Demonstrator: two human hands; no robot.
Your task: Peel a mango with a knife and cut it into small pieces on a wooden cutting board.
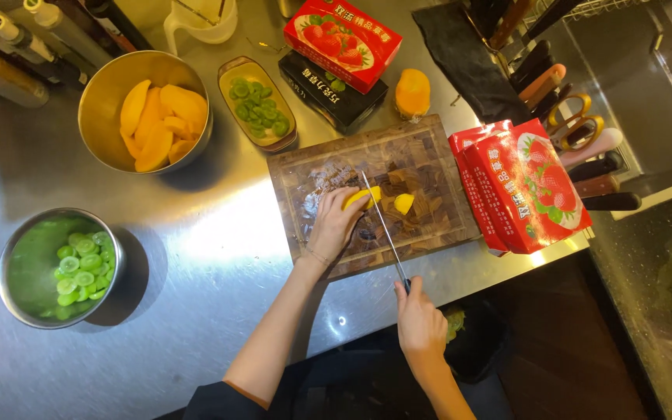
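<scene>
A: From the head view, what do the hands hold?
B: The left hand (336, 222) presses its fingers around a yellow fruit piece (361, 197) on the wooden cutting board (429, 155). The right hand (420, 323) is clamped on a knife (383, 225), its blade between that piece and a cut-off bit (404, 203).
A: Nearby?
B: A steel bowl of yellow slices (157, 117) sits on the surface (219, 249).

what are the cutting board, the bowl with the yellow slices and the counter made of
Cutting board: looks like dark end-grain wood, a checkered block pattern, matte.
Bowl of yellow slices: apparently metal, probably steel, with a brushed sheen on the wall.
Counter: seemingly stainless steel, grey, with bright glare and soft reflections.
</scene>
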